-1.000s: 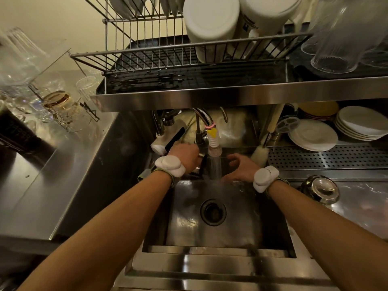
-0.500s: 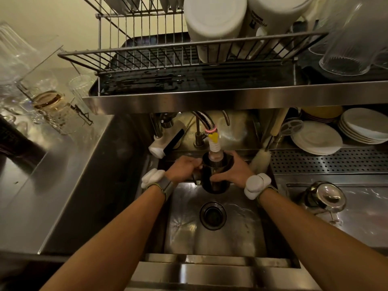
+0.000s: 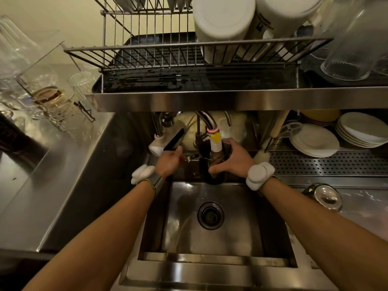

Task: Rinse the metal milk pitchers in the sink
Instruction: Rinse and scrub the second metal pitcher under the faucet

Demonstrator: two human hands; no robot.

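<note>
Our right hand [image 3: 231, 159] curls around the metal milk pitcher [image 3: 215, 175] under the faucet [image 3: 215, 141]. Our left hand [image 3: 169, 162] grips its handle above the sink [image 3: 241, 211].

Under the tap, the milk pitcher [image 3: 214, 175] reads dark, nearly black in shadow. Faucet tip: pink ring [image 3: 213, 129], yellow collar [image 3: 215, 137], white ribbed hose [image 3: 216, 146]. The sink [image 3: 182, 227] is grey steel, its drain [image 3: 210, 215] black-ringed. Your wrist pods [image 3: 259, 175] are white. To your right: white plates [image 3: 313, 140], a mustard-yellow stack [image 3: 321, 115] behind, and a steel drainboard [image 3: 327, 163] dotted with rows of holes. Overhead, the tray [image 3: 189, 80] is black and the tubs [image 3: 223, 22] white.
</note>
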